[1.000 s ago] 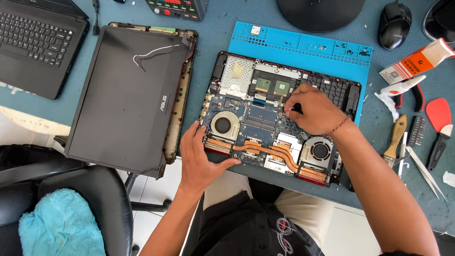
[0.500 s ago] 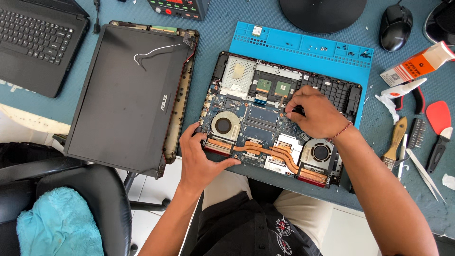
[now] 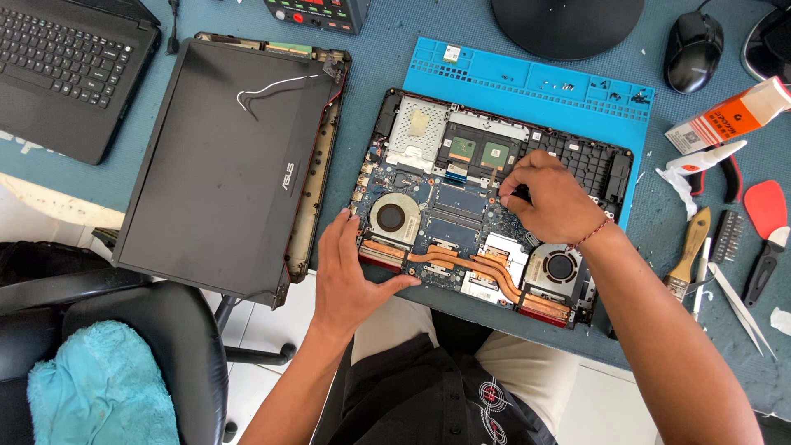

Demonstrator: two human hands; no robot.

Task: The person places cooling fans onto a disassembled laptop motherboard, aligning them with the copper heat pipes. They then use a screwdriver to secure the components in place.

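Note:
An opened laptop base (image 3: 461, 210) lies on a blue work mat (image 3: 535, 82), its motherboard, two fans and copper heat pipes exposed. My left hand (image 3: 346, 276) rests flat on the base's near left corner, beside the left fan (image 3: 391, 217), holding nothing. My right hand (image 3: 548, 198) is over the middle right of the board, fingers curled and pinched on something small at the board; what it grips is hidden by the fingers.
A detached black laptop lid (image 3: 222, 165) lies left of the base. Another laptop (image 3: 58, 66) sits far left. On the right are a brush (image 3: 688, 255), tweezers (image 3: 737, 305), a red-handled tool (image 3: 766, 222), a mouse (image 3: 692, 41) and a tube (image 3: 733, 115). A black chair with a blue cloth (image 3: 99, 387) stands lower left.
My right hand has stayed at the same spot on the board with small finger motion. The left hand has not moved.

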